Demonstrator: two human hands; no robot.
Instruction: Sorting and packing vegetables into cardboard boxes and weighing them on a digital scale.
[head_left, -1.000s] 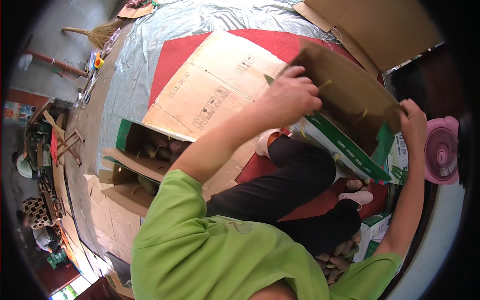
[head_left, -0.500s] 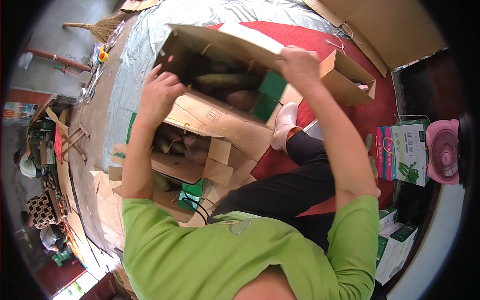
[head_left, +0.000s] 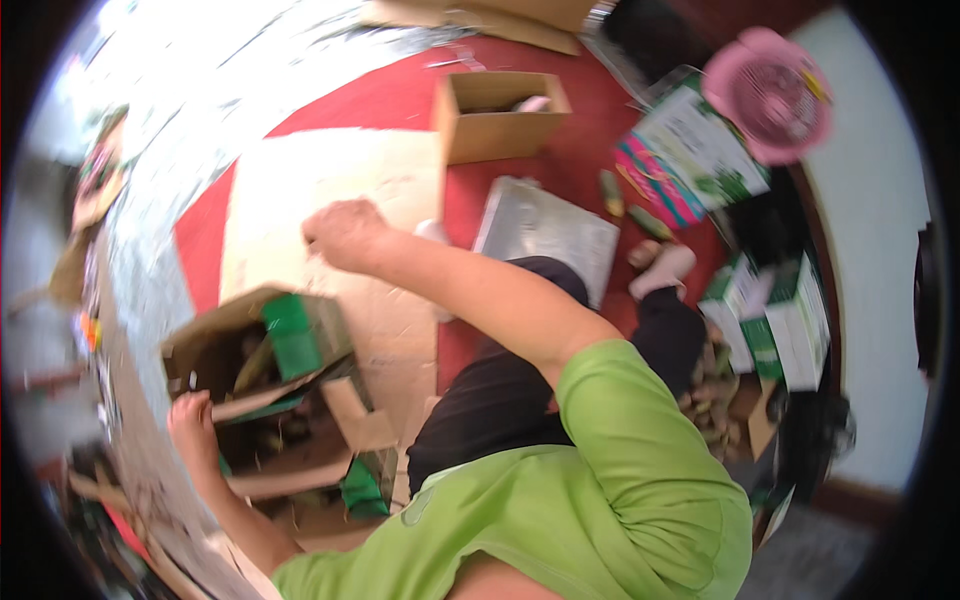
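The upper cardboard box (head_left: 335, 335), open-topped with green flaps, rests at the left against other open boxes. Inside it a long green vegetable (head_left: 254, 368) partly shows; the rest is dark. My left hand (head_left: 192, 418) is at its left edge, fingers curled against the cardboard, blurred. My right hand (head_left: 347, 232) is off the box, curled into a loose fist above a flat cardboard sheet (head_left: 290, 190), with nothing visible in it. Nearer me stands a second open box (head_left: 290, 485) with its flaps folded out.
A small brown box (head_left: 505, 138) stands on the red mat (head_left: 330, 105). A silvery flat panel (head_left: 550, 235) lies near my knee. To the right are green vegetables (head_left: 650, 222), printed cartons (head_left: 700, 140), a pink fan (head_left: 770, 95) and white-green boxes (head_left: 795, 320).
The upper box now sits lower at the left. My right hand has let go of it and moved away over the cardboard sheet. The whole view has turned toward the right.
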